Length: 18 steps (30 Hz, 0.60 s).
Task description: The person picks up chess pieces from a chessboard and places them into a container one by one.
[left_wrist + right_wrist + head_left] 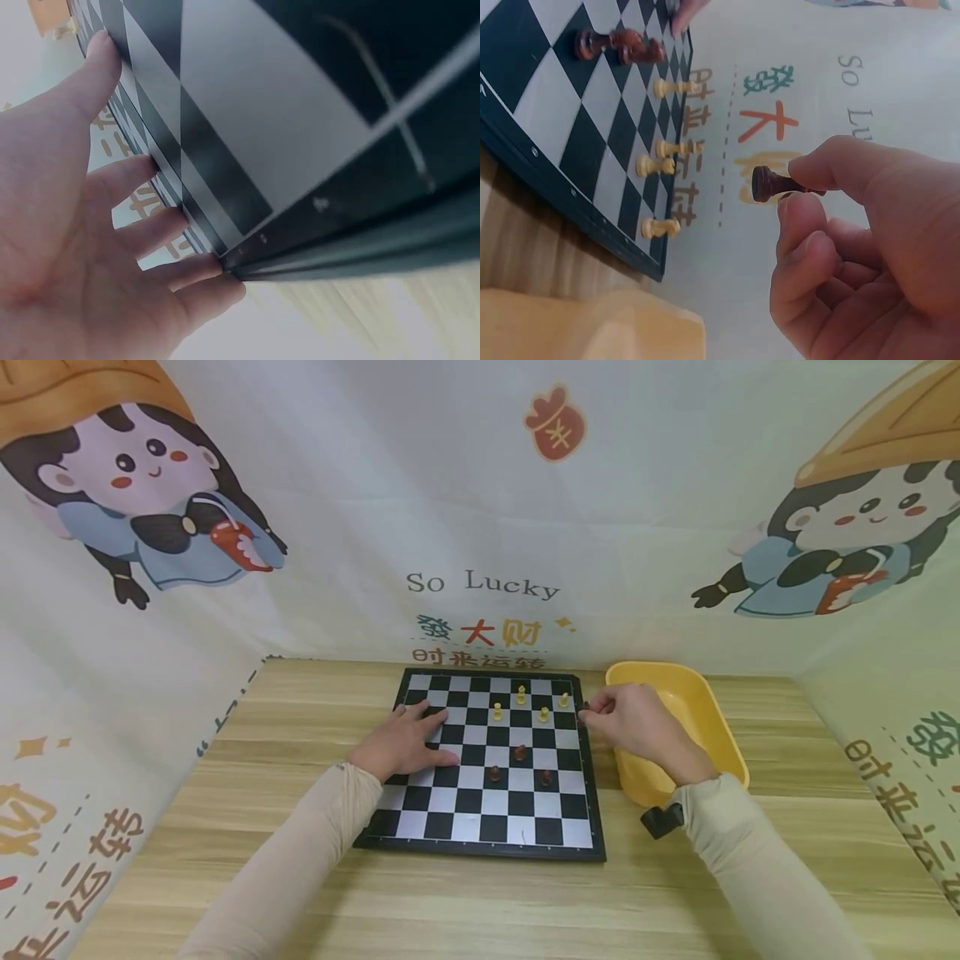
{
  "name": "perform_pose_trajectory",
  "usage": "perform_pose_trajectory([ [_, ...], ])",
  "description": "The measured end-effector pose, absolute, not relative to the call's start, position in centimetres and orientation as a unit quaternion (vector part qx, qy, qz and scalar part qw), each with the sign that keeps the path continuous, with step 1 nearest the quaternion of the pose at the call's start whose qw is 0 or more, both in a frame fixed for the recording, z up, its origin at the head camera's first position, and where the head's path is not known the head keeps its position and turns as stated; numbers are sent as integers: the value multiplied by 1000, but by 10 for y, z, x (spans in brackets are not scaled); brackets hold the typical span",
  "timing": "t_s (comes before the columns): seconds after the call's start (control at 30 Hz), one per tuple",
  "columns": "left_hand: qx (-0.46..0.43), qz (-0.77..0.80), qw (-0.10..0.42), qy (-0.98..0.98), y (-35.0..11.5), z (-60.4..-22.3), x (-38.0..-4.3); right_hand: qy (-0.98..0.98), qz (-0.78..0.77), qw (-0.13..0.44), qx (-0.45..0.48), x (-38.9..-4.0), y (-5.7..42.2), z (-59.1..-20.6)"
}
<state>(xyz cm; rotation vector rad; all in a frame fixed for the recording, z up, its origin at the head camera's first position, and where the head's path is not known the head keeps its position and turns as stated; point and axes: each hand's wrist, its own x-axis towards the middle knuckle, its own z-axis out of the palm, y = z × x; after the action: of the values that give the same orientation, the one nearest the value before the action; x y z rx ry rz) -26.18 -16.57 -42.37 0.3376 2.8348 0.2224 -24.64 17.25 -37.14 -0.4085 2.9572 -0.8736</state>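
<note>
A black-and-white chessboard [468, 825] lies on the wooden table. My left hand [401, 743] rests on its left side with fingers spread, and in the left wrist view the fingertips touch the board along its edge. Just off the board's right edge, my right hand [637, 722] pinches a dark brown chess piece [769, 184] between thumb and index finger, base pointing outward; its top is hidden by the fingers. Several pale yellow chess pieces [521, 695] stand on the far right part of the board. Three dark red-brown chess pieces [494, 773] stand nearer, right of centre.
A yellow plastic basin [729, 735] sits right of the board, partly under my right forearm. Behind the table [300, 877] hangs a printed cloth [360, 510] with cartoon figures and lettering. A dark strap [662, 820] hangs at my right wrist.
</note>
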Motion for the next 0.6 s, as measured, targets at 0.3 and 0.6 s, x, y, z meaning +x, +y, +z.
perform_pose_trajectory([
  [0.3, 136, 62, 128, 981, -165, -425, -265, 955, -273, 25, -114, -254, 190, -361],
  [0.6, 139, 48, 122, 981, -166, -423, -264, 956, -270, 27, -111, -266, 212, -352],
])
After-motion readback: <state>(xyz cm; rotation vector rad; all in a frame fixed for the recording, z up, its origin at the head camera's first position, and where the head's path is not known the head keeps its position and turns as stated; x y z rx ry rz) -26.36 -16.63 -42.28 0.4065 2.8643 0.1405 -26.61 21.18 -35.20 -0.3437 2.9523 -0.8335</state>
